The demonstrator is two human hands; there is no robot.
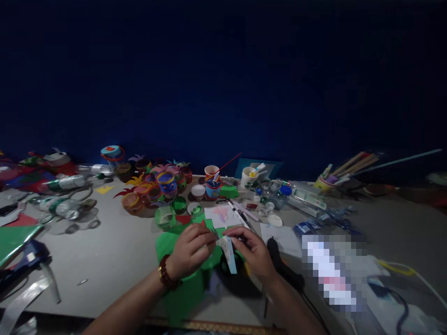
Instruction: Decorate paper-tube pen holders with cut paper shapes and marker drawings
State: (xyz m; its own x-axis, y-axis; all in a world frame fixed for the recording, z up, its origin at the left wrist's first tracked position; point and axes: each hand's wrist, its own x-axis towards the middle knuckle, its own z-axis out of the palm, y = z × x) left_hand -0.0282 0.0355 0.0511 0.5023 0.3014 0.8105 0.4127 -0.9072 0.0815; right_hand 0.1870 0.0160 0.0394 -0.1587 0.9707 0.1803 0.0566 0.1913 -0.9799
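Observation:
A white and light blue paper strip (229,256) hangs down between my two hands, over the table. My left hand (193,246), with a beaded bracelet on the wrist, pinches the strip's upper left corner. The thumb and fingers of my right hand (254,253) close on its upper right edge. Beneath the hands lie green paper sheets (183,295). A dark round thing, partly hidden, sits behind the strip. Just past my fingers are a white sheet with a pink patch (220,215) and several pens (239,214).
Decorated cups (167,185) crowd the back, left of centre. Plastic bottles (59,207) and a blue glue gun (30,258) lie left. To the right are a black tool with a cord (284,267), a blurred bright patch, and a cup of sticks (324,183).

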